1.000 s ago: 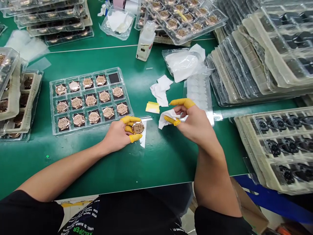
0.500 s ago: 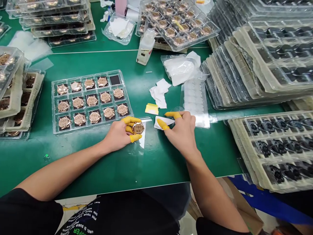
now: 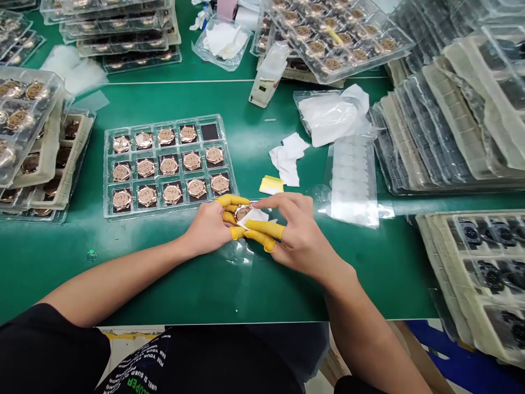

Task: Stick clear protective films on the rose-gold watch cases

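Observation:
My left hand (image 3: 213, 227), with yellow finger cots, grips a round rose-gold watch case (image 3: 241, 211) just above the green table. My right hand (image 3: 293, 235), also in finger cots, presses a small white cloth (image 3: 254, 216) onto the face of that case, fingers closed over it. A piece of clear film (image 3: 240, 254) lies under both hands. Just beyond the left hand is a clear tray (image 3: 166, 208) holding several rose-gold cases, with one dark empty cell at its far right corner.
Stacks of clear trays with cases stand at the left (image 3: 28, 137), far left (image 3: 123, 33) and far middle (image 3: 336, 44). Stacked empty trays (image 3: 443, 126) and trays of dark parts (image 3: 484, 262) fill the right. A white bottle (image 3: 268, 74), white wipes (image 3: 289, 156), a yellow pad (image 3: 270, 185) and plastic bags (image 3: 353, 180) lie between.
My right hand moved left with the white cloth and now presses it on the watch case in my left hand. The view shifted slightly.

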